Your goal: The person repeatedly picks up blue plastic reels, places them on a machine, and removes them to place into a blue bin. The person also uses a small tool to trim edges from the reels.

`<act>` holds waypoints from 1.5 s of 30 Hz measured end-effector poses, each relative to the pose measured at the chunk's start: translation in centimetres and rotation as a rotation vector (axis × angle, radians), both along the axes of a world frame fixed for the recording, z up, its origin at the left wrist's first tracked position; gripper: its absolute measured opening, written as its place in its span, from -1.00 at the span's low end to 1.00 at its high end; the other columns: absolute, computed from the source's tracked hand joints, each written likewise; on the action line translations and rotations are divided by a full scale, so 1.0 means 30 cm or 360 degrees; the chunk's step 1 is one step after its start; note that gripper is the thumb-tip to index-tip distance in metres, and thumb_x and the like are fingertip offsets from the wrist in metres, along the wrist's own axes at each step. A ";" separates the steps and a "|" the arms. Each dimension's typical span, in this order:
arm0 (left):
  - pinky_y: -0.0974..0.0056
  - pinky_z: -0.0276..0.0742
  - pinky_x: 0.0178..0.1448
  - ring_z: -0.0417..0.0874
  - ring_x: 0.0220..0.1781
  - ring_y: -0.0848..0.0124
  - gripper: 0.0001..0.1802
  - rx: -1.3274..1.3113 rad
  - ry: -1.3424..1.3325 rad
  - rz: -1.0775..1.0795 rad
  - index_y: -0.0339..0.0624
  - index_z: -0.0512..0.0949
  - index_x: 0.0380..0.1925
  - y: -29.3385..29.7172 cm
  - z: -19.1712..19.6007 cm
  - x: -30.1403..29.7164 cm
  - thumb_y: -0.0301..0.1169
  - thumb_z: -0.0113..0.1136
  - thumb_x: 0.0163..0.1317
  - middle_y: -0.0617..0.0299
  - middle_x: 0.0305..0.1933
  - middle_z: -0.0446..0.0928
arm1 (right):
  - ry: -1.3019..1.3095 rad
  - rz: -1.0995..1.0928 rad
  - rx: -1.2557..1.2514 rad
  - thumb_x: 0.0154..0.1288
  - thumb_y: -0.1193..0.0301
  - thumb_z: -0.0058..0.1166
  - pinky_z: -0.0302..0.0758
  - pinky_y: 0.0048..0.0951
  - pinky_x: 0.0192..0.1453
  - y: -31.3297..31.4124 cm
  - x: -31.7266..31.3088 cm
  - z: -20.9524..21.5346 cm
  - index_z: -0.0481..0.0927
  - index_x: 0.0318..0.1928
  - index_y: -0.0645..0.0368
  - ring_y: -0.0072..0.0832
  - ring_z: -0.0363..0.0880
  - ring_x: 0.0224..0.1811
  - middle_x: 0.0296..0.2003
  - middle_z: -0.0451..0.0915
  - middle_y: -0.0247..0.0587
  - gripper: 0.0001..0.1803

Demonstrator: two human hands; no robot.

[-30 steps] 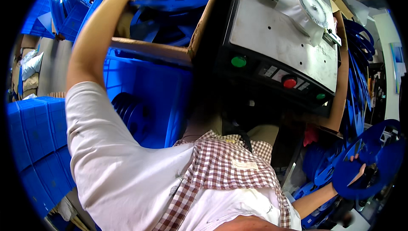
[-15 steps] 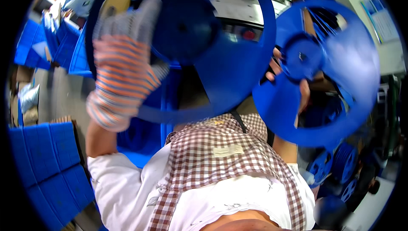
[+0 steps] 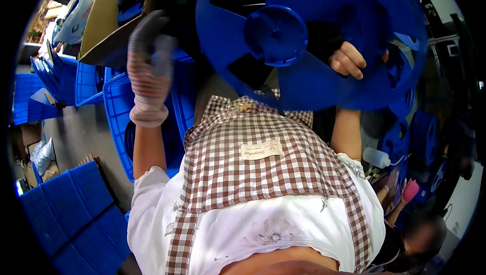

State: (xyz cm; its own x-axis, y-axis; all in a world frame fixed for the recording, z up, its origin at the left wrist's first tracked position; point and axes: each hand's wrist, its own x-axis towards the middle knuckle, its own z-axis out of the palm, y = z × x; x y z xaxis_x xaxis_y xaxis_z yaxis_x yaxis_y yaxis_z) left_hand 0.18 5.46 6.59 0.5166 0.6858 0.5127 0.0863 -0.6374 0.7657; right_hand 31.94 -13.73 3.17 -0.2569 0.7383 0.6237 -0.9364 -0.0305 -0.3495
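My left hand (image 3: 150,75), in a striped orange and grey glove, is raised beside the cardboard box with nothing in it. Its fingers curve, with thumb apart. Bare, my right hand (image 3: 349,61) has its fingers curled at an opening in blue plastic discs that look like reel flanges. The nearer blue reel flange (image 3: 276,35) has a round hub and wide cut-outs, and hangs in front of my chest. Another blue disc (image 3: 400,1) overlaps it on the right, blurred by motion. Exactly where my right fingers grip is partly hidden.
An open cardboard box (image 3: 109,19) holding blue reel parts stands at the far left. Below it are blue crates (image 3: 115,108), with stacked blue boxes (image 3: 71,214) at lower left. At right are more reels (image 3: 424,135), a white bottle (image 3: 376,157) and a co-worker holding something pink.
My left hand has come away from the large blue disc and moved down a little. The discs have shifted and now overlap at my right hand. My view has shifted too.
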 end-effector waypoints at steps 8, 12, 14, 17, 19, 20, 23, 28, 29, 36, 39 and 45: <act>0.30 0.55 0.07 0.60 -0.02 0.37 -0.32 -0.1815 -0.0859 -0.1531 -0.31 0.26 0.26 -0.073 -0.224 0.045 -0.11 0.16 0.29 0.05 0.05 0.53 | -0.0150 0.0186 0.0509 0.20 -0.07 0.12 0.37 -0.52 -0.43 0.046 0.061 -0.027 0.53 -0.33 0.08 -0.51 0.55 -0.46 -0.30 0.49 -0.29 -0.56; 0.27 0.56 -0.17 0.59 -0.34 0.44 -0.37 -0.1256 -0.0589 -0.0740 -0.32 0.39 0.15 -0.107 -0.098 0.005 -0.12 0.25 0.23 0.22 -0.27 0.58 | -0.0729 -0.0551 -0.0132 0.21 -0.08 0.05 0.46 -0.44 -0.16 -0.088 0.180 0.073 0.41 0.04 0.31 -0.37 0.52 -0.15 -0.06 0.46 -0.03 -0.31; 0.28 0.57 -0.17 0.62 -0.28 0.39 -0.48 -0.1373 -0.0871 -0.0772 -0.36 0.39 0.16 -0.108 0.009 -0.013 -0.24 0.15 0.31 0.12 -0.22 0.60 | -0.0723 -0.1150 -0.0500 0.21 -0.09 -0.01 0.45 -0.38 -0.02 -0.221 0.199 0.090 0.27 0.19 0.41 -0.28 0.46 0.00 0.03 0.41 0.08 -0.18; 0.25 0.57 -0.18 0.63 -0.24 0.35 -0.59 -0.0925 -0.0965 -0.0467 -0.37 0.40 0.15 -0.162 0.111 -0.013 -0.38 0.04 0.37 0.08 -0.23 0.59 | -0.0263 -0.1728 -0.0538 0.20 -0.09 -0.10 0.40 -0.27 0.14 -0.301 0.176 0.022 0.13 0.29 0.47 -0.17 0.39 0.16 0.14 0.35 0.18 -0.09; 0.25 0.57 -0.18 0.64 -0.23 0.34 -0.60 -0.0603 -0.0815 -0.0359 -0.36 0.41 0.14 -0.232 0.131 0.038 -0.43 0.05 0.34 0.08 -0.25 0.60 | -0.0222 -0.1811 -0.0497 0.20 -0.06 -0.15 0.34 -0.21 0.22 -0.305 0.127 0.001 0.15 0.29 0.46 -0.13 0.36 0.22 0.18 0.33 0.19 -0.12; 0.26 0.57 -0.18 0.65 -0.23 0.34 -0.60 -0.0510 -0.0719 -0.0393 -0.34 0.42 0.13 -0.270 0.132 0.078 -0.44 0.06 0.32 0.08 -0.26 0.60 | -0.0132 -0.1758 -0.0631 0.15 0.00 -0.04 0.26 -0.13 0.28 -0.262 0.055 0.012 0.13 0.30 0.47 -0.09 0.33 0.22 0.23 0.25 0.24 -0.10; 0.30 0.58 -0.18 0.68 -0.25 0.33 -0.60 0.0191 0.0028 -0.0674 -0.26 0.49 0.07 -0.318 0.166 0.218 -0.48 0.13 0.19 0.12 -0.27 0.63 | 0.0138 -0.1542 -0.1273 0.18 -0.01 -0.05 0.33 -0.17 0.25 -0.141 -0.169 0.076 0.00 0.40 0.34 -0.14 0.45 0.15 0.15 0.40 0.10 -0.06; 0.24 0.60 -0.09 0.67 -0.25 0.29 -0.66 0.1040 0.0223 -0.1093 -0.14 0.53 -0.06 -0.397 0.070 0.378 -0.36 0.12 0.13 0.19 -0.28 0.62 | -0.0947 -0.1688 -0.1362 0.21 -0.03 -0.07 0.33 -0.18 0.26 -0.175 -0.176 0.089 0.00 0.41 0.30 -0.14 0.45 0.16 0.14 0.41 0.11 -0.07; 0.16 0.57 0.01 0.66 -0.16 0.24 -0.65 0.1086 0.0204 -0.1144 -0.20 0.57 -0.09 -0.408 0.062 0.386 -0.41 0.17 0.06 0.15 -0.25 0.62 | -0.1120 -0.1777 -0.1330 0.21 -0.04 -0.07 0.33 -0.18 0.26 -0.179 -0.161 0.096 0.00 0.41 0.29 -0.14 0.45 0.16 0.14 0.41 0.11 -0.08; 0.03 0.44 0.21 0.55 0.09 0.04 -0.36 0.0788 0.0268 -0.1217 -0.24 0.49 0.03 -0.359 0.122 0.389 -0.21 0.38 -0.09 -0.04 0.02 0.52 | -0.1541 -0.1923 -0.1204 0.25 -0.07 -0.11 0.33 -0.19 0.28 -0.098 -0.129 0.074 -0.01 0.42 0.24 -0.13 0.44 0.18 0.14 0.42 0.13 -0.10; 0.00 0.35 0.29 0.43 0.22 -0.08 -0.18 0.0620 0.0042 -0.0686 -0.32 0.38 0.16 -0.285 0.104 0.417 -0.24 0.45 -0.14 -0.16 0.15 0.42 | -0.1625 -0.1901 -0.1147 0.27 -0.08 -0.12 0.32 -0.19 0.28 -0.046 -0.142 0.076 -0.01 0.43 0.21 -0.13 0.44 0.18 0.14 0.43 0.14 -0.11; 0.08 0.50 0.17 0.49 0.11 -0.01 -0.19 0.0372 0.0301 -0.0576 -0.14 0.30 0.26 -0.193 -0.013 0.441 -0.13 0.37 0.01 -0.14 0.09 0.42 | -0.1723 -0.1795 -0.0972 0.30 -0.11 -0.15 0.32 -0.20 0.29 0.079 -0.166 0.078 -0.01 0.44 0.17 -0.12 0.44 0.20 0.13 0.44 0.15 -0.12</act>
State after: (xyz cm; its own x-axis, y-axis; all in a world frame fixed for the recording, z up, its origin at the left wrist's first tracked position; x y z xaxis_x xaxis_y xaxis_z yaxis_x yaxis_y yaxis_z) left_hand 13.41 -0.33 6.19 0.8005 0.3219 0.5056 -0.0488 -0.8057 0.5903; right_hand 26.98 -11.37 5.51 0.4442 0.8906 0.0978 0.0645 0.0771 -0.9949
